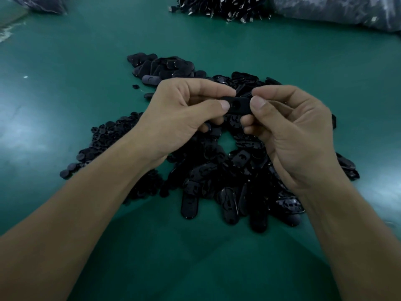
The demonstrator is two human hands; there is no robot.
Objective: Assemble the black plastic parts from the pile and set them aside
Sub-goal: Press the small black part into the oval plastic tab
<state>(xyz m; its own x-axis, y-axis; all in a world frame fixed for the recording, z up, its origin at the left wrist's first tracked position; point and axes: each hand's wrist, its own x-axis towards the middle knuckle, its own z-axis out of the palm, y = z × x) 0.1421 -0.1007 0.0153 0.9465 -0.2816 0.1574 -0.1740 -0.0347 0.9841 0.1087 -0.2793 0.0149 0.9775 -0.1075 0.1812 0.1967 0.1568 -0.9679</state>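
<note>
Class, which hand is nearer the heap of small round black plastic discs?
Left. The left hand is just right of the small round black plastic discs; the right hand is farther right, past the black oval plastic part both pinch.

The table point(65, 105) has a smooth green surface with a soft sheen. The pile point(227, 181) and the held part point(238, 104) are black plastic, slightly glossy. The far heap point(217, 7) shows bright metal tabs.

Ends of held part point(238, 105) — beneath both thumbs point(224, 105)
</note>
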